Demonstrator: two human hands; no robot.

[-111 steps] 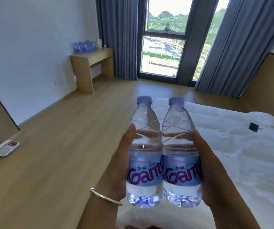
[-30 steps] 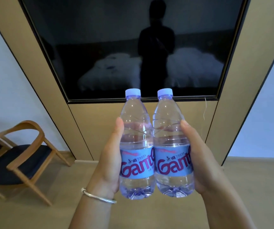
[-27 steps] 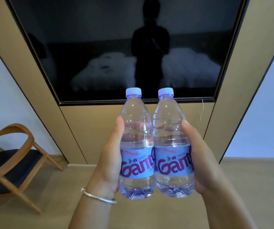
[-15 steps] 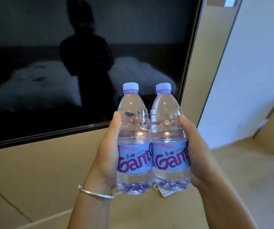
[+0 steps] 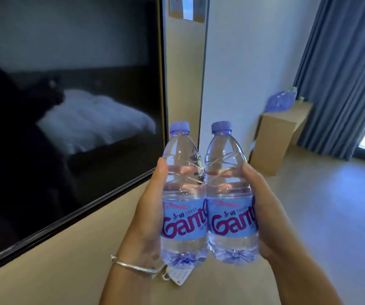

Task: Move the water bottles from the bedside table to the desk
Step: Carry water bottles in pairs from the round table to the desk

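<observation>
I hold two clear water bottles upright side by side in front of me, each with a pale blue cap and a blue label. My left hand (image 5: pixel 148 219) grips the left bottle (image 5: pixel 182 194), fingers curled round its far side. My right hand (image 5: pixel 265 216) grips the right bottle (image 5: pixel 229 192) the same way. The two bottles touch each other. The wooden desk (image 5: pixel 278 130) stands far off at the right by the wall, and several more blue-capped bottles (image 5: pixel 279 103) stand on its top.
A large dark wall-mounted screen (image 5: pixel 67 106) fills the left, set in a beige panel (image 5: pixel 183 73). Blue curtains (image 5: pixel 342 73) hang at the right beside a bright window. Wooden floor (image 5: pixel 331 194) stretches between me and the desk. A small white tag (image 5: pixel 178 276) dangles below the bottles.
My view has swung to the right: the screen slid left, and the desk, curtains and window came into sight. Both hands keep the same grip on the bottles.
</observation>
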